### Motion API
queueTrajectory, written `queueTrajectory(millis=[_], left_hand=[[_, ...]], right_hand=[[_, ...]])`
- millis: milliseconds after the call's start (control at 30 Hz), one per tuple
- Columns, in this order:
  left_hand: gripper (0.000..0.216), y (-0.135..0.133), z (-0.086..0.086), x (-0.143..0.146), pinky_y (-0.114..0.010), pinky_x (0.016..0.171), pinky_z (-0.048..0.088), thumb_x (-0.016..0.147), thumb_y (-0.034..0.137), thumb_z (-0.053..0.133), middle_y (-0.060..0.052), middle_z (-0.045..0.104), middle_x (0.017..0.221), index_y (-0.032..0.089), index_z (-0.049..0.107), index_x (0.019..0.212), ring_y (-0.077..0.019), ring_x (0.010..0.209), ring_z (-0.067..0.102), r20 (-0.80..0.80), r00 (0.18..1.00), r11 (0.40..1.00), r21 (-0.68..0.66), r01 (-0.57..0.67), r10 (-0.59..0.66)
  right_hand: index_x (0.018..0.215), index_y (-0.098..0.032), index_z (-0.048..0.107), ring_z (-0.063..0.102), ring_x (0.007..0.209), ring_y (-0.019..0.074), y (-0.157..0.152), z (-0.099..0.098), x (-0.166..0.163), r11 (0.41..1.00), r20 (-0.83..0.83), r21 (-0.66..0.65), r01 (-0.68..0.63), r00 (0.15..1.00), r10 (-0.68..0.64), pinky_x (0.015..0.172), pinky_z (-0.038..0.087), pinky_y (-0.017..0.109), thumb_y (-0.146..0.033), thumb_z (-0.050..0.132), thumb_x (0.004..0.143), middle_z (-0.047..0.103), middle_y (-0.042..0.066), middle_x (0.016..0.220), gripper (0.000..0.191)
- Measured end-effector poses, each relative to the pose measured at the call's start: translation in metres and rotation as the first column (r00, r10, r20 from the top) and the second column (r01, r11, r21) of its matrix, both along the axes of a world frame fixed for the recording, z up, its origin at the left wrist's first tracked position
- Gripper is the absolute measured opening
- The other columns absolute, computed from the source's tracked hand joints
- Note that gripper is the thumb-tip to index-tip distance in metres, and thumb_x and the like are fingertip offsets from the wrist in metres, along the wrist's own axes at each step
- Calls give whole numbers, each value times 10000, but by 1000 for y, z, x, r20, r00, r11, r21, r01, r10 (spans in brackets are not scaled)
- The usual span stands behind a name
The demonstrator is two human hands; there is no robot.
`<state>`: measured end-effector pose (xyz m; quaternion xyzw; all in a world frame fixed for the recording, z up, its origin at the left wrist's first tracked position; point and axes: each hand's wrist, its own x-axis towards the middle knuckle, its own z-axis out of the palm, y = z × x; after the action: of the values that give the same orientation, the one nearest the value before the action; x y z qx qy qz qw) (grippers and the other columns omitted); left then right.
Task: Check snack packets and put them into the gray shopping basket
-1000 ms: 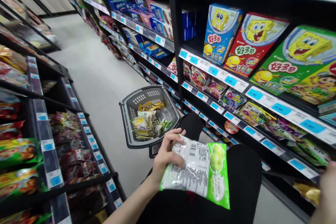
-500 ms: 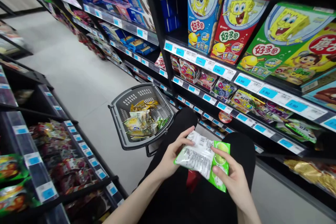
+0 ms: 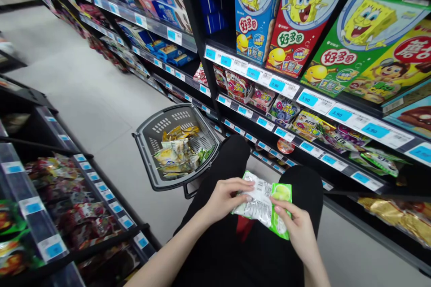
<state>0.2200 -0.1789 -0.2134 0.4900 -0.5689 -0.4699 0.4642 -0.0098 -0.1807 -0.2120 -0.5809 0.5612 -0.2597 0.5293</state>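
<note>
Above my lap I hold a green and silver candy bag (image 3: 261,202), its printed back and barcode facing up. My left hand (image 3: 227,199) is closed on its silver left end, thumb and fingers on top. With thumb and fingertips, my right hand (image 3: 292,219) pinches the green right part, which shows pale green fruit pictures. On the floor to the left stands a grey shopping basket (image 3: 158,143), holding several snack packets (image 3: 175,154) in yellow, cream and green.
Shelves on the right carry blue (image 3: 256,18), red (image 3: 303,22) and green (image 3: 363,40) cartoon snack boxes above small candy bags (image 3: 284,110). A low rack of wrapped sweets (image 3: 81,206) borders the left. Grey floor (image 3: 101,98) runs between them.
My left hand has shifted its hold from the bag's upper left edge to farther over its silver side. My right fingers have drawn closer together on the green part. The view has shifted slightly.
</note>
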Motion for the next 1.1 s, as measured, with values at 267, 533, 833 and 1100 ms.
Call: queueTrajectory(millis=[267,533,833,1100], left_hand=[[129,2,6,-4,-244,706,552,856,180,597,-81,745,808,167,707,791,-172,762,708,298,955,957,-279,86,1],[162,5,19,-12,-246,674,494,887,146,511,-50,712,800,179,595,753,-153,727,670,406,914,935,-330,127,19],[175,11,33,-8,-210,566,417,798,234,624,-68,465,996,148,602,647,-140,768,508,171,981,993,66,-99,87],[487,9,23,-12,-195,583,404,497,271,872,-29,567,1034,179,593,885,-79,643,487,-366,890,890,448,-89,273]], right_hand=[[762,-194,699,614,676,195,-1,3,-2,1000,-30,4,13,999,-13,596,456,260,-484,577,823,701,42,758,321],[638,-194,543,425,529,122,-2,0,3,995,67,15,95,993,-96,505,360,225,-506,552,829,473,-35,557,366],[787,-202,637,477,470,124,12,15,-1,990,44,-101,95,995,-91,444,362,227,-431,581,834,580,-9,583,241],[908,-232,611,606,569,147,22,20,0,948,149,-222,229,968,-200,498,477,229,-345,646,806,666,31,765,156]])
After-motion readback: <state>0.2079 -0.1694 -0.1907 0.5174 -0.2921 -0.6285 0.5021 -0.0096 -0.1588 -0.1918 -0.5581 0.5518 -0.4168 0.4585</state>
